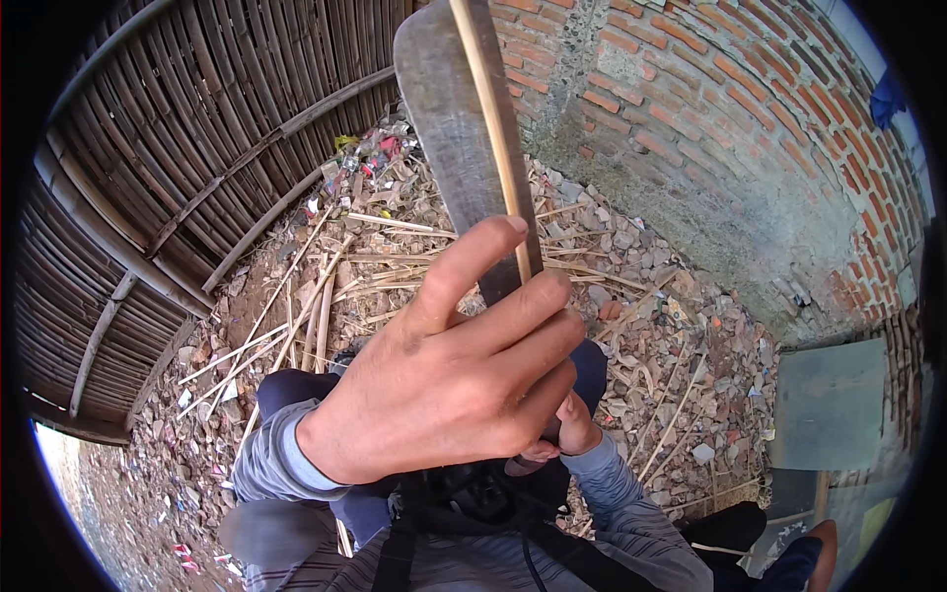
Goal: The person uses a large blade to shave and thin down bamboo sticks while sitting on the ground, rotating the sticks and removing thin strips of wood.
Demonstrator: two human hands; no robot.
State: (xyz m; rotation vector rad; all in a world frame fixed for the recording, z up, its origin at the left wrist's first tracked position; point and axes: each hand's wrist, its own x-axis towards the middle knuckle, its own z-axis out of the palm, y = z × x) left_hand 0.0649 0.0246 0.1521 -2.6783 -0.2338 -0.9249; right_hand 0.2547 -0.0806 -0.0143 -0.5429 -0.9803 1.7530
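Left hand (449,380): nearest the lens, raised in front of the chest, back of the hand toward the camera. Fingers curl around the flat of a blade and a thin bamboo strip, the forefinger (472,261) stretched up along the strip; the hand grasps both together.

Machete blade (456,138): broad, dull grey steel with a rounded tip, standing nearly upright from the left hand to the top edge of the view. Lower part hidden behind the fingers.

Bamboo strip (490,118): pale, narrow, lying flat against the face of the blade and running with it out of the top of the view; touching the blade along its visible length.

Right hand (564,434): mostly hidden beneath the left hand, only knuckles and thumb side visible; it appears clenched, probably on the handle, though the handle itself cannot be seen.

Sleeves (281,459): grey, striped, on both forearms. Dark straps (400,553) hang at the chest.

Ground (681,355): rubble, stones and dry litter, with loose bamboo splints (296,326) scattered to the left of the hands.

Woven bamboo fence (187,168): curved, on the left. Brick wall (750,128): on the right, lower part stained grey. Grey slab (829,405): leaning at the wall's foot, lower right.
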